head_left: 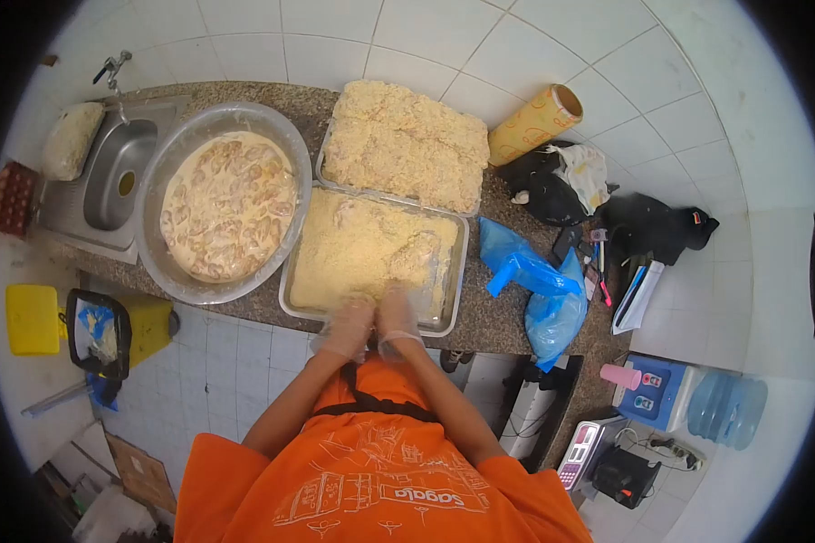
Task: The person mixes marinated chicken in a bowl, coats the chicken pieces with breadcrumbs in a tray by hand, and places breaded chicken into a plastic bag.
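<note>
My left hand (346, 326) and my right hand (396, 315), both in clear plastic gloves, are side by side at the near edge of a metal tray (448, 321). Pale crumbs (321, 253) fill much of this tray, with bare metal showing at its right side. Motion blurs my fingers, and whether they hold anything is hidden. Behind stands a second tray (475, 215) heaped with crumb-coated pieces (407, 145). To the left, a large round basin (306, 154) holds pieces in creamy batter (231, 204).
A metal sink (109, 172) is at the far left. Right of the trays are a film roll (534, 122), blue plastic bags (552, 317), black bags (552, 195) and papers (638, 294). A scale (584, 448) and a water dispenser (661, 394) are at lower right; a yellow bin (149, 330) stands lower left.
</note>
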A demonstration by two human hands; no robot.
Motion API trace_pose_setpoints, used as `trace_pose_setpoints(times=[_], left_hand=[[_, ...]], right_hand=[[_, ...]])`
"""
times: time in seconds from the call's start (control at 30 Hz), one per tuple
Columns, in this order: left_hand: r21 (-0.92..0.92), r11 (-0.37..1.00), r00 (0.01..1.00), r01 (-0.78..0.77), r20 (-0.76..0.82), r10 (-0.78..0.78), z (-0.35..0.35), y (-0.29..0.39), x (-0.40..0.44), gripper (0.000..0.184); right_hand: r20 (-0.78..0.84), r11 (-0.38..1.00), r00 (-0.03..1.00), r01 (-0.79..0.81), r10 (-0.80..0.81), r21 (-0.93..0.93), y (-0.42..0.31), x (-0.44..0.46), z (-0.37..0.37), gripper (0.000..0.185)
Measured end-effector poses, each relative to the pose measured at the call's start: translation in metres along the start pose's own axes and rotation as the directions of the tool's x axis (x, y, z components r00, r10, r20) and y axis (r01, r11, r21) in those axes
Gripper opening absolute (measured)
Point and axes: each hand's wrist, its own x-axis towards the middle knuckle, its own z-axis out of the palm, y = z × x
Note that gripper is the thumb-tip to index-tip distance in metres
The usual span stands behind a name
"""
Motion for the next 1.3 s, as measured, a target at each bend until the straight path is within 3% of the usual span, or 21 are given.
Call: trace_pose_setpoints(times=[0.1,0.13,0.2,0.23,0.3,0.33,0.4,0.43,0.53,0.6,0.63,0.7,0.73,0.83,0.9,0.93,1.03,1.1,1.13,1.23,1.3], left_hand=[[-0.203,0.978,0.998,0.047,0.039,-0.040,-0.002,0.012,0.018,0.023],[-0.285,0.955,0.995,0.085,0.065,-0.069,-0.008,0.019,0.024,0.027],[-0.255,0.963,0.988,-0.085,-0.145,0.049,-0.016,0.033,0.030,0.031],[-0.221,0.961,0.963,-0.168,-0.244,0.112,-0.019,0.035,0.034,0.034],[0.207,0.885,0.793,-0.417,-0.392,0.465,-0.004,0.026,0.061,0.034],[0.421,0.768,0.665,-0.482,-0.395,0.634,-0.001,0.027,0.068,0.035],[0.480,0.766,0.842,-0.428,-0.096,0.531,0.005,0.036,0.062,0.041],[0.516,0.755,0.894,-0.404,0.050,0.445,-0.005,0.048,0.062,0.044],[0.352,0.823,0.890,-0.446,0.271,0.366,-0.054,0.091,0.083,0.048],[0.353,0.832,0.868,-0.428,-0.096,0.488,0.011,0.049,0.107,0.053],[0.346,0.835,0.809,-0.428,-0.266,0.524,0.037,0.034,0.111,0.056],[0.322,0.866,0.924,-0.382,0.118,0.364,0.001,0.060,0.109,0.061],[0.322,0.877,0.915,-0.358,0.308,0.261,-0.016,0.073,0.107,0.064],[0.446,0.811,0.925,-0.379,0.171,0.338,-0.020,0.055,0.068,0.071],[0.267,0.898,0.934,-0.350,0.167,0.315,-0.025,0.050,0.053,0.071],[0.173,0.928,0.939,-0.331,0.159,0.305,-0.027,0.049,0.050,0.071],[0.436,0.772,0.844,-0.462,-0.053,0.534,0.005,0.015,0.048,0.068],[0.248,0.917,0.935,-0.312,0.249,0.251,-0.040,0.043,0.058,0.059],[0.169,0.966,0.905,-0.196,0.410,0.112,-0.060,0.059,0.058,0.055],[-0.085,0.886,0.886,-0.457,-0.132,0.444,-0.026,0.005,0.049,0.043],[-0.166,0.921,0.930,-0.353,-0.168,0.326,-0.018,-0.010,0.037,0.041]], right_hand=[[0.043,0.990,0.999,0.028,-0.034,0.141,0.022,0.013,-0.034,0.042],[-0.019,0.931,1.000,0.012,-0.005,0.366,0.022,0.014,-0.053,0.045],[-0.091,0.659,0.991,0.002,0.101,0.752,0.017,0.004,-0.090,0.050],[-0.101,0.665,0.991,0.014,0.092,0.747,0.031,0.014,-0.091,0.051],[-0.135,0.675,0.989,0.055,0.067,0.736,0.054,0.044,-0.095,0.052],[-0.214,0.796,0.976,0.099,0.039,0.597,0.055,0.046,-0.104,0.051],[-0.347,0.956,0.936,0.148,-0.053,0.253,0.055,0.044,-0.121,0.049],[-0.329,0.955,0.944,0.132,-0.039,0.265,0.048,0.041,-0.134,0.049],[-0.288,0.958,0.958,0.079,0.003,0.275,0.040,0.033,-0.148,0.045],[-0.306,0.970,0.952,0.067,0.009,0.235,0.044,0.045,-0.140,0.039],[-0.387,0.968,0.919,0.154,-0.067,0.199,0.049,0.053,-0.130,0.039],[-0.534,0.943,0.816,0.318,-0.221,0.095,0.060,0.073,-0.111,0.038],[-0.496,0.956,0.842,0.284,-0.212,0.073,0.062,0.076,-0.104,0.040],[-0.318,0.981,0.932,0.192,-0.176,0.021,0.048,0.089,-0.112,0.047],[-0.081,0.994,0.991,0.111,-0.110,0.005,0.034,0.088,-0.135,0.050],[-0.092,0.989,0.989,0.124,-0.117,0.078,0.037,0.094,-0.135,0.051],[-0.139,0.958,0.976,0.193,-0.166,0.214,0.051,0.096,-0.118,0.054],[-0.219,0.933,0.937,0.313,-0.273,0.176,0.058,0.098,-0.108,0.054],[-0.193,0.937,0.953,0.272,-0.232,0.217,0.058,0.093,-0.110,0.049],[-0.149,0.935,0.974,0.207,-0.169,0.289,0.039,0.076,-0.151,0.041],[-0.145,0.928,0.974,0.213,-0.175,0.307,0.019,0.048,-0.181,0.041]])
